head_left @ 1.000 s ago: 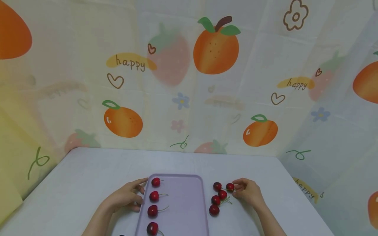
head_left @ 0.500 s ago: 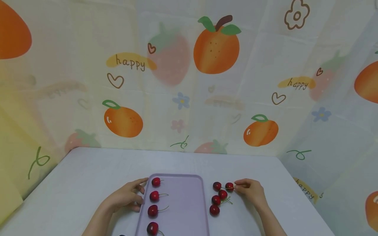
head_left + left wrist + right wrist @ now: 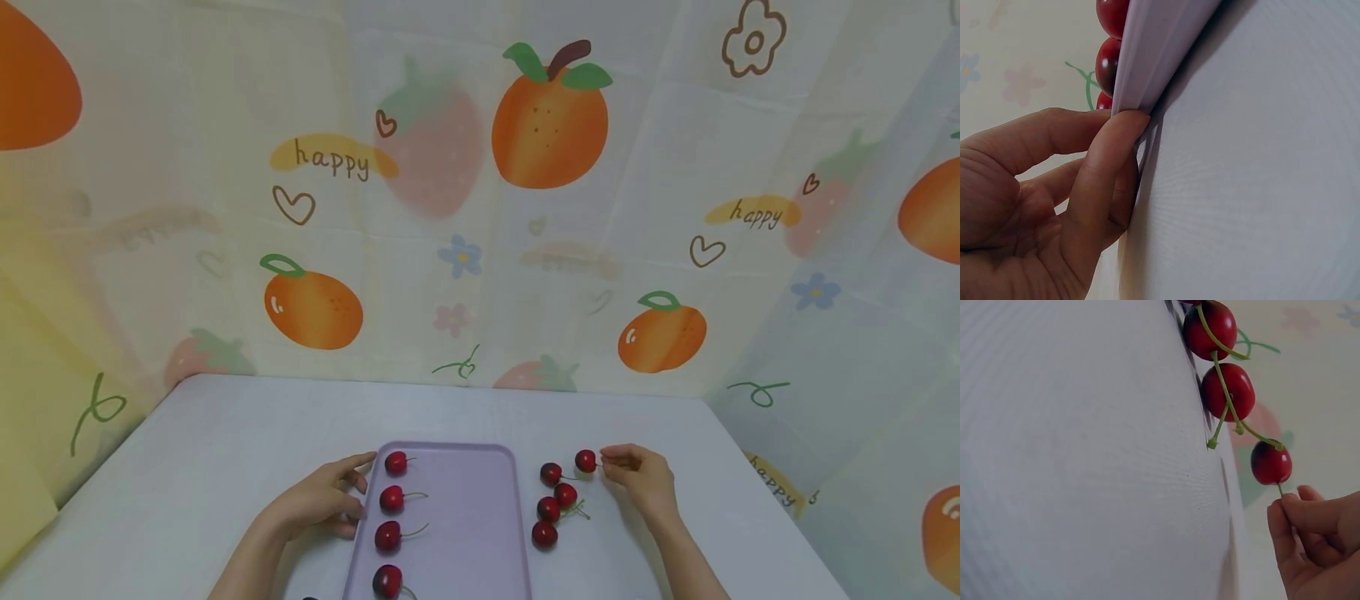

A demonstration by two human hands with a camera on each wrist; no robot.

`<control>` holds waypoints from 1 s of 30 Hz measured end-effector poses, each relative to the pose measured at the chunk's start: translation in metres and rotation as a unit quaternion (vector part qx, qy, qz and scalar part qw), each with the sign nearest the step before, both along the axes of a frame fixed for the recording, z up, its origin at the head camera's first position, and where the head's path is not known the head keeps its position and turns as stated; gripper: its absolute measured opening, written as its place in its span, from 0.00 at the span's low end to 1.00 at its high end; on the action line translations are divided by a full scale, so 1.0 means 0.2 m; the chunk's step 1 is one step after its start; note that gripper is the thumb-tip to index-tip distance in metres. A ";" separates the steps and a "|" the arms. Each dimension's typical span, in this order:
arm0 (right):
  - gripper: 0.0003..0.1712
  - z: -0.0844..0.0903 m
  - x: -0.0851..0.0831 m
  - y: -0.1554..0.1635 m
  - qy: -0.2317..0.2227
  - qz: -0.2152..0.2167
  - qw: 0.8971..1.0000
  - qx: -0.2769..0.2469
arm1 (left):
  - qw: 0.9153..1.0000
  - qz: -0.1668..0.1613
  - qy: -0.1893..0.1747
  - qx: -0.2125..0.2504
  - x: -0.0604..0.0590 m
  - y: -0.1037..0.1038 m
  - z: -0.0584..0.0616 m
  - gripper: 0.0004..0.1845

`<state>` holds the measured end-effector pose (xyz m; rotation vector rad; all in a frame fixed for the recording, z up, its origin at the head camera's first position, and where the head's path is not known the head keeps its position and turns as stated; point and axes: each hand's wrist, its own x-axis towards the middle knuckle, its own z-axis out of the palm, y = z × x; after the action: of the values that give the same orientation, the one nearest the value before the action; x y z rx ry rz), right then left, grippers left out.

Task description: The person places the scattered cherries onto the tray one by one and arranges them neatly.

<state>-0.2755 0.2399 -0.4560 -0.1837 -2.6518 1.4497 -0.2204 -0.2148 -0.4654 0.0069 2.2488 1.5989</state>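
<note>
You see a pale table (image 3: 225,450) set against a backdrop (image 3: 480,208) printed with oranges, strawberries, flowers, hearts and the word "happy". A dark object (image 3: 309,597) pokes in at the bottom edge, too cropped to identify.

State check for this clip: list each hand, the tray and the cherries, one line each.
left hand: grips the left rim of the tray.
right hand: pinches one cherry's stem.
held cherry: lifted off the table, hanging by its stem.
tray: flat on the table, holding a column of four cherries.
loose cherries: four, lying on the table beside the tray.
</note>
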 end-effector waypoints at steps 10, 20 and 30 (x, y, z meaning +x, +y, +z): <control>0.13 0.03 0.00 -0.04 0.012 -0.001 1.000 -0.015 | 1.000 0.002 -0.005 0.000 0.00 0.00 -0.01 0.48; 0.12 0.08 -0.02 -0.14 0.034 0.007 0.999 -0.023 | 1.000 0.001 -0.003 0.004 0.00 0.00 0.00 0.48; 0.11 0.12 -0.03 -0.25 0.044 0.017 0.998 -0.038 | 1.000 -0.003 -0.002 0.008 0.00 0.00 0.00 0.47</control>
<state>-0.2825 0.1897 -0.4322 -0.0796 -2.5459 1.5323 -0.2202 -0.2155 -0.4651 0.0134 2.2311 1.6116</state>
